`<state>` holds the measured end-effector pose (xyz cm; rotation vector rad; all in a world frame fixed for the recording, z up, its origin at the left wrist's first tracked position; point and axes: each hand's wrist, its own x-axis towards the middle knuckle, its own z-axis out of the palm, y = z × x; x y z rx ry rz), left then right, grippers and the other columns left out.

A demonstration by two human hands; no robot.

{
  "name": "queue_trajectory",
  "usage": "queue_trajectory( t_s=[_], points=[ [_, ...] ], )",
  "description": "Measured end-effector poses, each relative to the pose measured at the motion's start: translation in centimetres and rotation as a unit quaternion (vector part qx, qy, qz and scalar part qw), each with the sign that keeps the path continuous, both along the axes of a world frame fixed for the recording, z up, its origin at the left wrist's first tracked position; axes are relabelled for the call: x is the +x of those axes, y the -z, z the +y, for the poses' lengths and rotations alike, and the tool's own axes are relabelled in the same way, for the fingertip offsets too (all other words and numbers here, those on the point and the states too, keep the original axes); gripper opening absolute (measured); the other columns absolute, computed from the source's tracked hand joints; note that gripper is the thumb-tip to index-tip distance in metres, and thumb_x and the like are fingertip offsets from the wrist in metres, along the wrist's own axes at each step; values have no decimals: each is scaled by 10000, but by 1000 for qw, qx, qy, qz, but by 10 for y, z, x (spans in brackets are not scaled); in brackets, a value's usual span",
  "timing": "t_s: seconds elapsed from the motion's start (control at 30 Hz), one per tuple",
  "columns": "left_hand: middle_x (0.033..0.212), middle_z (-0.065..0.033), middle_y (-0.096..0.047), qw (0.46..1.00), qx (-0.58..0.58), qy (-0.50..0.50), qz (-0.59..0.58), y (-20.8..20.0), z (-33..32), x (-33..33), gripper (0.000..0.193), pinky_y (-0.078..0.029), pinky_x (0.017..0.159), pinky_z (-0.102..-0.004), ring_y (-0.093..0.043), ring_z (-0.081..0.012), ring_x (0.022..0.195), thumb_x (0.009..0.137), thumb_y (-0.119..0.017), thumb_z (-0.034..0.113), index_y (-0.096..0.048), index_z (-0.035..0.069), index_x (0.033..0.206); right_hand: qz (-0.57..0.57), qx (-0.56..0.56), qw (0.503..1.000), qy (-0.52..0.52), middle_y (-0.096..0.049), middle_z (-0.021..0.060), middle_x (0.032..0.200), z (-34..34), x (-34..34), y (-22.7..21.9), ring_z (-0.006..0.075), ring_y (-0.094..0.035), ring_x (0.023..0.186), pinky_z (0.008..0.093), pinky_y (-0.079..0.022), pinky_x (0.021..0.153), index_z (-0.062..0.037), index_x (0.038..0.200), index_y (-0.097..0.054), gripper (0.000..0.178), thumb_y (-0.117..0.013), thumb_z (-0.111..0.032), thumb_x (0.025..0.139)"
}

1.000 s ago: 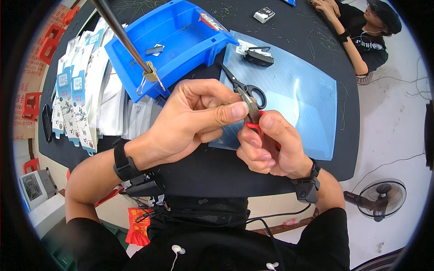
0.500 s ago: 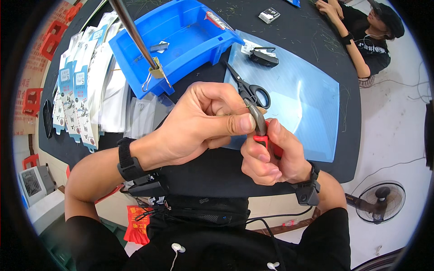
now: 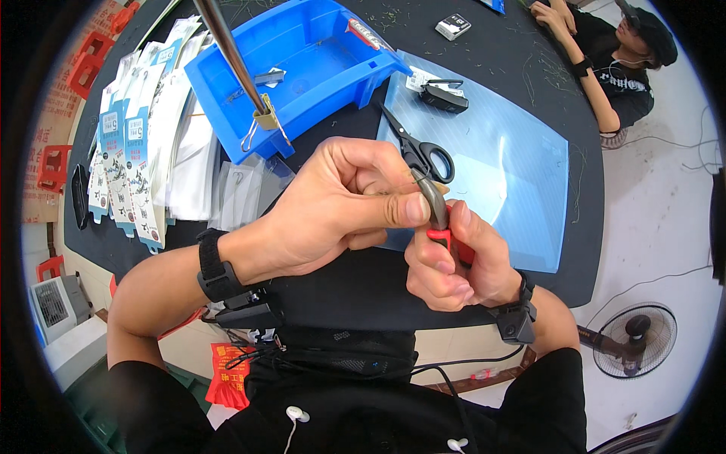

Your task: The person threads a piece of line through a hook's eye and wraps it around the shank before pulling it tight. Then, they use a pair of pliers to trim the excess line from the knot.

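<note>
My right hand (image 3: 463,261) is closed around the red handles of a pair of pliers (image 3: 437,206), whose curved metal jaws point up and away. Close against those jaws, my left hand (image 3: 352,200) pinches with thumb and forefinger. A thin greenish strand shows at the fingertips by the jaws; whatever else the pinch holds is hidden. Just beyond the hands lie black-handled scissors (image 3: 417,147), resting on a shiny pale-blue sheet (image 3: 522,193). Farther back on that sheet sits a black stapler (image 3: 442,97).
A blue plastic bin (image 3: 333,104) stands back left, with a metal rod (image 3: 227,45) and a binder clip (image 3: 266,117) at its near edge. Left of it spread packaging cards (image 3: 132,163) and clear bags (image 3: 242,189). A small box (image 3: 452,27) lies far back; another person (image 3: 620,79) sits far right.
Both hands keep nearly the same place and grip. The thin strand that looped over the plier jaws now shows only as a short bit by the fingertips.
</note>
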<state>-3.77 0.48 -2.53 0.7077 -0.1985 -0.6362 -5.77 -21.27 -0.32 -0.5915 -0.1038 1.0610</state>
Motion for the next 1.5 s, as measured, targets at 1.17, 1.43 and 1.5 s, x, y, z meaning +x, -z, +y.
queue_trajectory(
  t_s=[1.17,1.43,1.5],
  points=[
    [635,41,-359,1000,15,-4,2,-29,4,7,465,-267,483,-225,-299,-53,511,1137,-452,203,-349,20,1552,-343,-310,867,188,-617,66,849,-13,29,0,110,-543,695,250,-403,601,3,1099,-632,325,-681,-303,1002],
    [659,27,-371,1000,4,14,-14,-28,4,8,507,-281,477,-222,-299,-53,511,1141,-440,243,-319,16,1578,-395,-316,835,217,-692,40,910,-17,31,-3,79,-626,787,228,-480,697,-18,1079,-691,199,-736,-172,961],
    [664,24,-375,1000,1,18,-15,-28,4,8,521,-287,478,-221,-306,-55,511,1141,-434,266,-318,11,1580,-446,-351,786,244,-700,41,947,-17,31,-2,92,-636,815,238,-493,726,-11,1073,-697,178,-739,-122,941]
  ],
)
